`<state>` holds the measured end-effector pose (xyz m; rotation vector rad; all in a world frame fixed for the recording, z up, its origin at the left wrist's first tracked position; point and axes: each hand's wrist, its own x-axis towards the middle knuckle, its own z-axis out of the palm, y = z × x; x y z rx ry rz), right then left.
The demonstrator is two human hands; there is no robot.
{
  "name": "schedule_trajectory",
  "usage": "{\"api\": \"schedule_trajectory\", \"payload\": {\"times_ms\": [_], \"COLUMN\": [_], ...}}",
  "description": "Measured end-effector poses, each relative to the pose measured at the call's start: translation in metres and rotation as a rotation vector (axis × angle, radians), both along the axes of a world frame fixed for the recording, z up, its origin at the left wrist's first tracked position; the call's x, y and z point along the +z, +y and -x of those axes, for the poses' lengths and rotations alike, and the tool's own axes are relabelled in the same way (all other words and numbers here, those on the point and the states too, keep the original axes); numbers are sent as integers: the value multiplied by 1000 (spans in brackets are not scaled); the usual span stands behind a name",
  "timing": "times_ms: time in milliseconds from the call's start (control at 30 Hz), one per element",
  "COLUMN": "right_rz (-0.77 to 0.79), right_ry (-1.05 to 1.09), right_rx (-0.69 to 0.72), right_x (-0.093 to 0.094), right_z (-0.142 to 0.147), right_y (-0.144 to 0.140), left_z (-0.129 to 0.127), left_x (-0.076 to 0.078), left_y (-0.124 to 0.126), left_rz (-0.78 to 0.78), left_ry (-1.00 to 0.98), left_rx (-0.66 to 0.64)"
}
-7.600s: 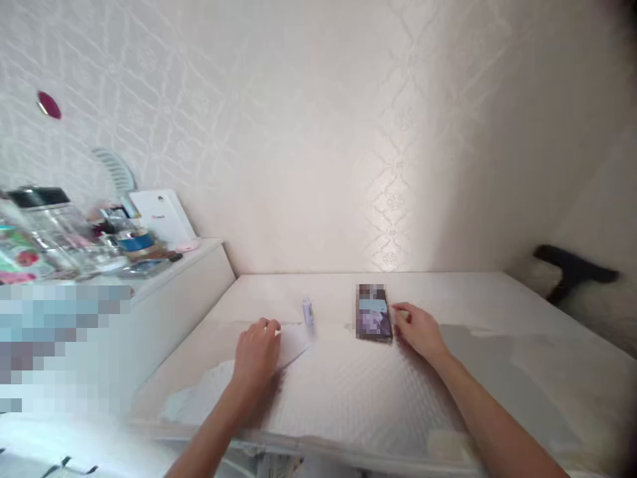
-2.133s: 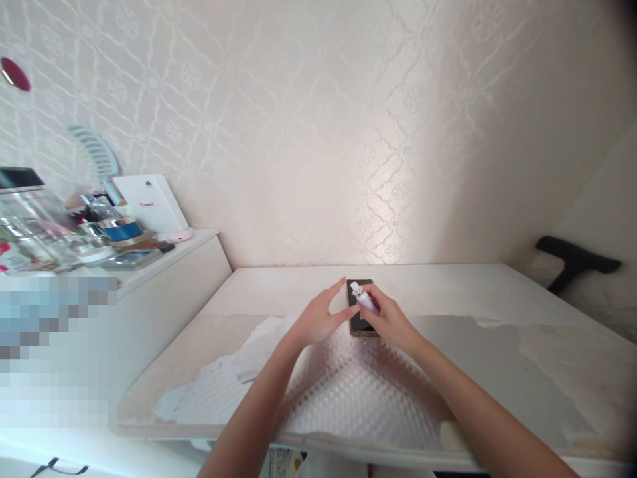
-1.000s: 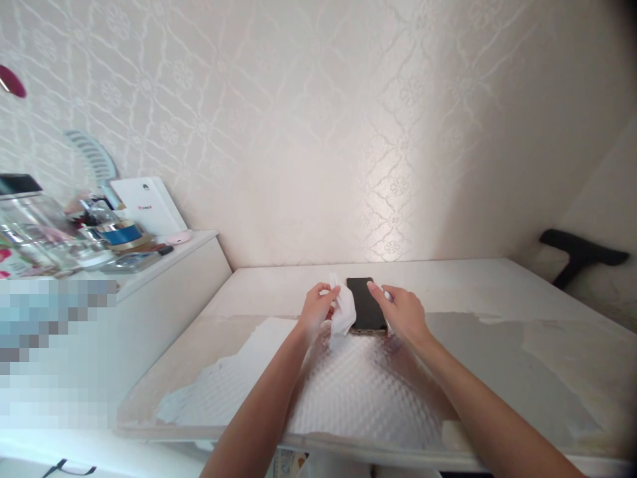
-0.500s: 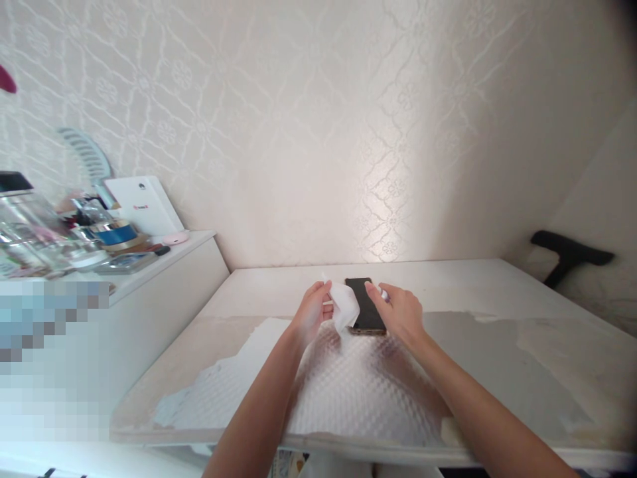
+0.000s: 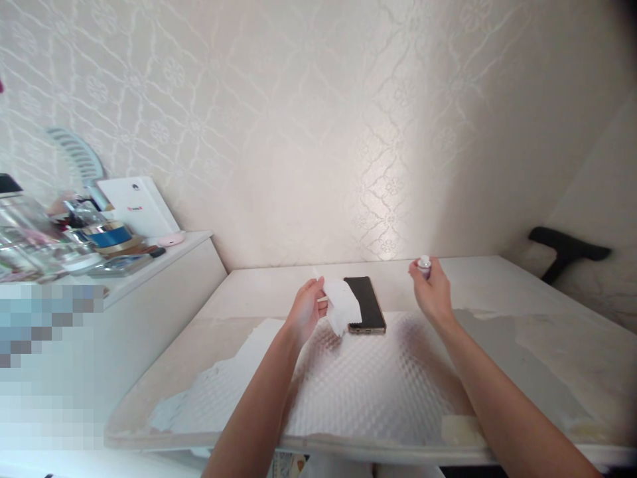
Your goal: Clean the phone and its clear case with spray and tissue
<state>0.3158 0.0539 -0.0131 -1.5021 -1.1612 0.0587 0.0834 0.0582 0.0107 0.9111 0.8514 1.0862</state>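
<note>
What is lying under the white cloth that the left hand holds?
The white cloth in the left hand hangs over the left edge of the dark phone, which lies flat on the table. The covered strip of the phone cannot be seen.

small bottle (image 5: 424, 263) mostly hidden

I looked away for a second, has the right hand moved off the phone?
Yes. The right hand, holding a small bottle, has shifted right, clear of the phone lying on the table.
</note>
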Motion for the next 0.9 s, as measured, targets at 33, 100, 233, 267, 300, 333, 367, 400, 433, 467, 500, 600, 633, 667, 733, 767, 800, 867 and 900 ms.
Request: {"api": "schedule_trajectory", "payload": {"times_ms": [33, 100, 233, 267, 300, 333, 367, 400, 433, 467, 500, 600, 633, 667, 733, 767, 800, 867, 900], "right_rz": [-7, 9, 81, 96, 107, 113, 114, 115, 117, 119, 121, 135, 140, 142, 124, 90, 36, -114, -192], "right_ry": [61, 163, 194, 191, 190, 190, 189, 189, 189, 190, 190, 189, 192, 200, 226, 233, 221, 133, 72], "right_rx": [-56, -116, -137, -132, -128, -127, -131, -135, -141, -146, -151, -170, -173, -170, -153, -153, -173, -259, -306], "right_x": [-5, -17, -36, -38, -40, -42, -43, -43, -43, -44, -44, -45, -46, -47, -46, -44, -41, -30, -24], "right_z": [-11, -29, -45, -46, -46, -46, -46, -45, -45, -45, -46, -46, -47, -47, -47, -47, -46, -42, -38], "right_y": [6, 17, 28, 28, 28, 28, 28, 27, 26, 26, 26, 26, 26, 27, 27, 26, 24, 17, 13], "left_z": [1, 4, 10, 12, 14, 15, 16, 18, 19, 20, 20, 23, 25, 27, 30, 32, 33, 33, 32], "left_x": [0, 0, -2, -3, -5, -8, -11, -15, -19, -23, -27, -36, -38, -39, -39, -38, -36, -32, -30], "left_y": [1, 3, 7, 9, 11, 13, 16, 19, 22, 24, 27, 34, 36, 37, 38, 38, 36, 31, 27], "left_rz": [11, 41, 108, 119, 124, 120, 108, 91, 75, 62, 58, 78, 81, 78, 58, 48, 29, -58, -127], "left_ry": [-4, -11, 0, 10, 30, 73, 135, 206, 279, 343, 397, 518, 566, 617, 720, 760, 811, 997, 1127], "left_rx": [18, 52, 143, 166, 190, 219, 250, 282, 309, 330, 343, 359, 372, 389, 421, 432, 437, 453, 473]}}
